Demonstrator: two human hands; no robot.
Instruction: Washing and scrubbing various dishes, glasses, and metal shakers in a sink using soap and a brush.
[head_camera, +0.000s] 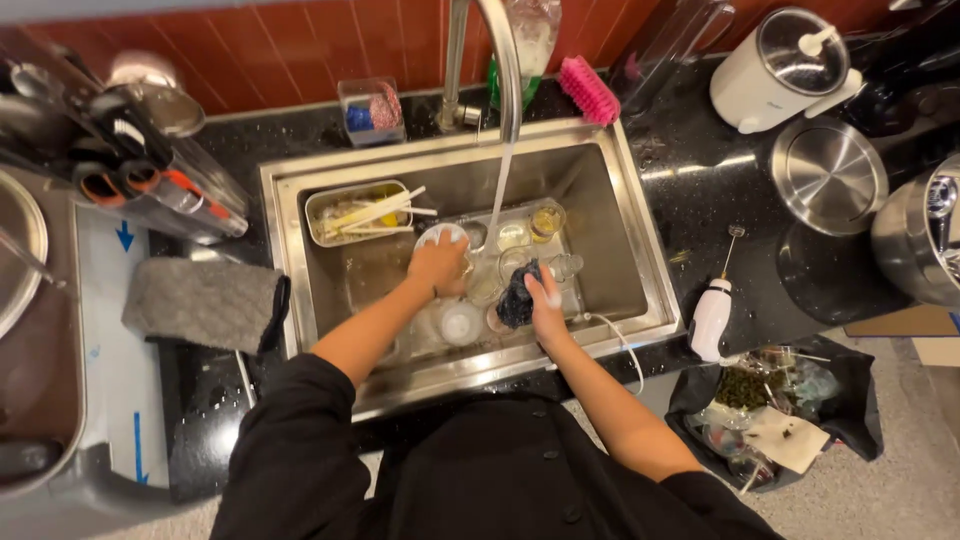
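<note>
Stainless sink (610, 200) holds glasses under the running tap. My left hand (438, 265) grips a small white dish (440, 237); my right hand (545, 305) clenches a dark cloth (518, 298). I advise wiping under the stream with the dish held firmly.

Pink brush (588, 88); grey cloth (203, 303)

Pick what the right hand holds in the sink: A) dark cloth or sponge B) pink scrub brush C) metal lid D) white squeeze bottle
A: the right hand has its grip on a dark cloth or sponge over the glasses in the sink; the pink scrub brush, white squeeze bottle and metal lid all lie on the counter.
</note>
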